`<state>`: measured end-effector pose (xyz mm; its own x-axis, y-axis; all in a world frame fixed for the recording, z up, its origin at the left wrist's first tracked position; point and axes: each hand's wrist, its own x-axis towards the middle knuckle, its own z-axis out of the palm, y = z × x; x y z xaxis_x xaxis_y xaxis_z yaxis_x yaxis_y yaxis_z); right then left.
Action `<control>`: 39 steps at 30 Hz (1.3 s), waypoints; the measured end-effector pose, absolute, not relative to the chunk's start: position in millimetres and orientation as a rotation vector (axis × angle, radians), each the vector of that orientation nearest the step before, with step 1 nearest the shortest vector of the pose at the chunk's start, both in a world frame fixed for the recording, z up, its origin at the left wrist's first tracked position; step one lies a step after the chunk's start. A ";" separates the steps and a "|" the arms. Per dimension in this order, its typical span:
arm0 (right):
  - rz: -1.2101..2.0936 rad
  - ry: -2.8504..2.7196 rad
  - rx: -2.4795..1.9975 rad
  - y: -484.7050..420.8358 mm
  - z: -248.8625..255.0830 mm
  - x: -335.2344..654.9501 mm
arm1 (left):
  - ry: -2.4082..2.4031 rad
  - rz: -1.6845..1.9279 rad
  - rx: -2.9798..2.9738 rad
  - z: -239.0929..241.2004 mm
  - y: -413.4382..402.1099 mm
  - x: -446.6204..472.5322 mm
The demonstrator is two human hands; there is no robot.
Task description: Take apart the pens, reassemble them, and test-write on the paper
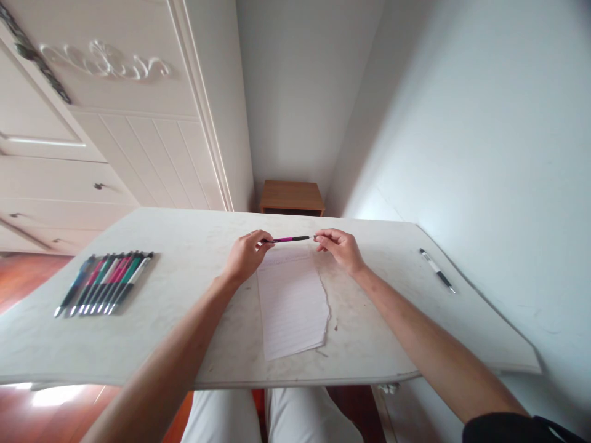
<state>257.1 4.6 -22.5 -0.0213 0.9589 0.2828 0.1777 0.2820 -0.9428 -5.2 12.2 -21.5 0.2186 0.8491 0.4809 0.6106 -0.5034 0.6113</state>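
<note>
A pink and black pen [290,239] is held level above the far end of a torn sheet of lined paper [292,306]. My left hand [247,255] is closed round the pen's left end. My right hand [339,248] pinches its right tip with thumb and fingers. Both hands hover just over the white table [194,332], close to its far edge.
A row of several pens [105,282] in green, pink and grey lies at the table's left. One white and black pen [437,270] lies at the right by the wall. A white wardrobe stands left, a small wooden cabinet [291,197] behind the table.
</note>
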 end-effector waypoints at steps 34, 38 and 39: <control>0.985 -1.445 -1.092 -5.3 -16.6 253.8 | 1.366 1.092 1.858 -19.4 6.8 2.9; 0.983 -1.458 -1.084 -6.7 -15.8 251.8 | 1.294 1.141 1.713 -20.4 11.1 0.6; 0.981 -1.467 -1.081 -7.0 -16.0 251.5 | 1.302 1.135 1.698 -20.0 11.5 0.4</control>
<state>251.5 -7.0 -16.0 -0.0747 0.9638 0.2561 0.1310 0.2641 -0.9556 0.4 11.5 -20.0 0.1092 0.9691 0.2211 0.3515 -0.2457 0.9034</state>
